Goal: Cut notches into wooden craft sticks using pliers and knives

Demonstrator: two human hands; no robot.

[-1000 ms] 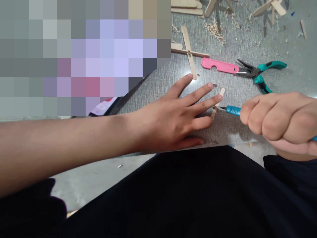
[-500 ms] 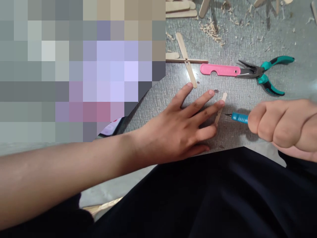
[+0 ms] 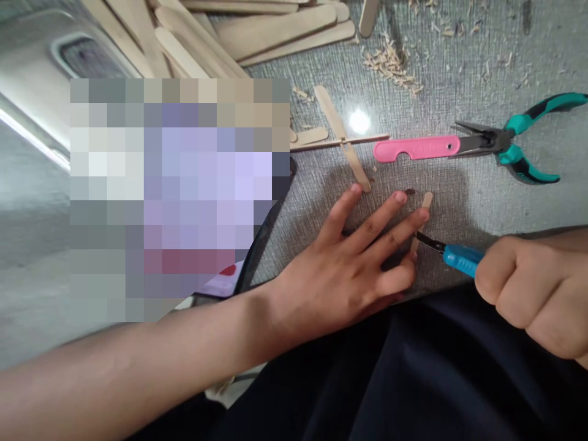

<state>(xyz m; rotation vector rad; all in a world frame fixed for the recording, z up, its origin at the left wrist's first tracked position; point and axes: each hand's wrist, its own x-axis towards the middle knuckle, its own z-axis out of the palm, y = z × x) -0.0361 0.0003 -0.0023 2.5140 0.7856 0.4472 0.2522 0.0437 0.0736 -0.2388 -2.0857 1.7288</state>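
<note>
My left hand (image 3: 353, 263) lies flat on the grey textured mat (image 3: 459, 67) with its fingers spread, and two fingertips press down a short wooden stick piece (image 3: 426, 202). My right hand (image 3: 533, 294) is a closed fist around a blue-handled craft knife (image 3: 459, 257). The knife's dark blade touches the stick piece just beside my left fingertips.
A pink tool (image 3: 416, 148) lies beside teal-handled pliers (image 3: 519, 147) behind the hands. Crossed wooden sticks (image 3: 342, 138) lie left of them. A pile of wooden sticks (image 3: 239, 30) and wood shavings (image 3: 390, 61) sit at the back. A blurred screen area fills the left.
The knife tip has moved left and now touches the stick piece. My left hand stays pressed on the stick. The view has shifted, so the stick pile now shows at the top.
</note>
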